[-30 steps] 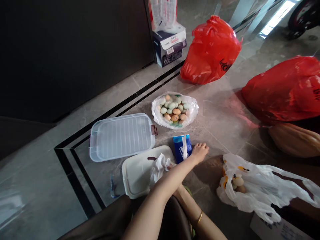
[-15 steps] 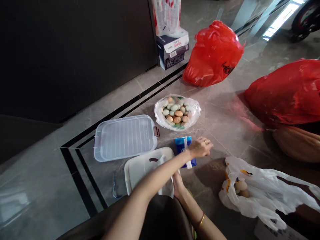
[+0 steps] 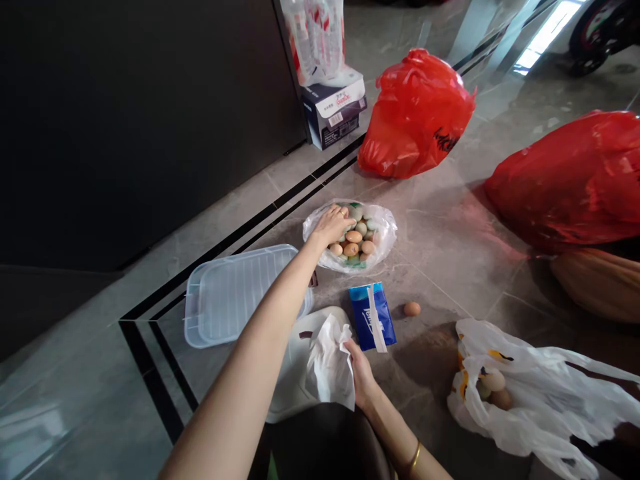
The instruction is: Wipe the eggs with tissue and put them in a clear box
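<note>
My left hand [image 3: 334, 225] reaches over the white plastic bag of eggs [image 3: 383, 227]. Its fingers are spread and touch the eggs at the left; the fingertips are partly hidden among them. Those eggs are brown and pale green. My right hand [image 3: 363, 375] grips a crumpled white tissue [image 3: 327, 360] above the white container [image 3: 290, 380], close to my knees. A blue tissue pack [image 3: 364, 327] with a white strip lies just beyond that hand. One brown egg [image 3: 412, 309] rests alone on the floor to the right of the pack.
A clear ribbed lid [image 3: 235, 293] lies on the left. Red bags [image 3: 415, 120] stand at the back and right. A white bag [image 3: 530, 380] with several eggs sits at lower right. Bottles [image 3: 320, 40] stand on a box [image 3: 334, 110] by the dark panel [image 3: 150, 120].
My left hand has moved from beside the tissue pack up and left to the egg bag. A brown egg now shows on the floor there. The tissue in my right hand is more visible.
</note>
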`<move>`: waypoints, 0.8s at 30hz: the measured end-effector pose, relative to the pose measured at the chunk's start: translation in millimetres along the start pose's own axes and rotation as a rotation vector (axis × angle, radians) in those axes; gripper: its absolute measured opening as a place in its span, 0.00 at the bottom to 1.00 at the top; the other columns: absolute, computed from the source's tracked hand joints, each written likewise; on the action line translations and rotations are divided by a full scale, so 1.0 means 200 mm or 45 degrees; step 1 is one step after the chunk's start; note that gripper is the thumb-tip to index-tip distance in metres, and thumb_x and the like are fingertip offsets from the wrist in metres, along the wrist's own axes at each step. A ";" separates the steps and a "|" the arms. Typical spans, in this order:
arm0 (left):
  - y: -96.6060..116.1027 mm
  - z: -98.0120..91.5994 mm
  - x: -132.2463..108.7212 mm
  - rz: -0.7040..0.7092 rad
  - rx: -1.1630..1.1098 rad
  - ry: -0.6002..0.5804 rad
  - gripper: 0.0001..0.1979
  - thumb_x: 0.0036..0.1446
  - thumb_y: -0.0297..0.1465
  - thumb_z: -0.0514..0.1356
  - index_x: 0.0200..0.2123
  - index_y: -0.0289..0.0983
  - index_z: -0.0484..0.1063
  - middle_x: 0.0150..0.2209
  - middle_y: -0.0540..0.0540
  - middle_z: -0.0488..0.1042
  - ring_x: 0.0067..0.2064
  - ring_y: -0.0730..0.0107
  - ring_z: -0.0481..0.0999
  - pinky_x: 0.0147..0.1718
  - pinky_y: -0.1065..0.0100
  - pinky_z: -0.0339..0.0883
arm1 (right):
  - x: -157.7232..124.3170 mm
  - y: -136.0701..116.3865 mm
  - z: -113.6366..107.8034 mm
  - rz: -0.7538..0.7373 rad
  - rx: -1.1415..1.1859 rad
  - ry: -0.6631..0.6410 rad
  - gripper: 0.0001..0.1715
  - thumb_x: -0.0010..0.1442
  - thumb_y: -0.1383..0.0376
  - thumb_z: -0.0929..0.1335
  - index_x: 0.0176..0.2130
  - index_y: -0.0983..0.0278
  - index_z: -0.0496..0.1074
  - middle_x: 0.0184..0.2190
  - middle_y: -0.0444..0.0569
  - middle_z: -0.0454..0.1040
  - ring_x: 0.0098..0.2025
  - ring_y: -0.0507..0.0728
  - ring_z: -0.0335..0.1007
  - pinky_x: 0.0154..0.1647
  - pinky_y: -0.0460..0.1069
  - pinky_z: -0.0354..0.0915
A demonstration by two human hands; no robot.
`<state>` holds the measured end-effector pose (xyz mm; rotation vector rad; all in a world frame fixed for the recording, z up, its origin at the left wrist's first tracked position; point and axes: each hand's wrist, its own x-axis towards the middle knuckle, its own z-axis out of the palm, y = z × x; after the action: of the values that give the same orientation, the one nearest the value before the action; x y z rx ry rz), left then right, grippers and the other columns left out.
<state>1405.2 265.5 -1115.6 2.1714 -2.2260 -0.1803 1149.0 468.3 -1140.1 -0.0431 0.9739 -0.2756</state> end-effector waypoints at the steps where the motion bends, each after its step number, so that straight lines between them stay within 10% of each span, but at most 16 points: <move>1: 0.00 0.00 0.01 0.005 0.055 -0.013 0.16 0.56 0.22 0.58 0.46 0.40 0.75 0.48 0.42 0.69 0.52 0.57 0.65 0.51 0.60 0.58 | 0.00 0.00 0.00 0.021 0.012 0.008 0.22 0.45 0.58 0.73 0.40 0.64 0.74 0.26 0.46 0.78 0.35 0.62 0.78 0.38 0.53 0.71; 17: -0.09 0.00 0.00 -0.005 -0.069 0.142 0.16 0.49 0.27 0.65 0.44 0.35 0.74 0.50 0.38 0.67 0.53 0.51 0.66 0.53 0.54 0.61 | 0.01 -0.02 0.04 0.209 0.087 0.025 0.18 0.47 0.58 0.72 0.38 0.65 0.75 0.26 0.48 0.79 0.36 0.63 0.78 0.41 0.55 0.72; 24: 0.07 -0.31 -0.49 0.002 -0.478 0.435 0.22 0.50 0.37 0.68 0.48 0.35 0.72 0.51 0.40 0.66 0.55 0.55 0.68 0.56 0.54 0.63 | -0.10 -0.21 0.14 0.250 0.243 -0.164 0.18 0.54 0.54 0.68 0.38 0.65 0.75 0.34 0.53 0.81 0.46 0.64 0.77 0.50 0.58 0.70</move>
<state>1400.9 358.7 -1046.3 1.8426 -1.8370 -0.1916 1151.7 430.6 -1101.0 0.2059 0.8134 -0.1818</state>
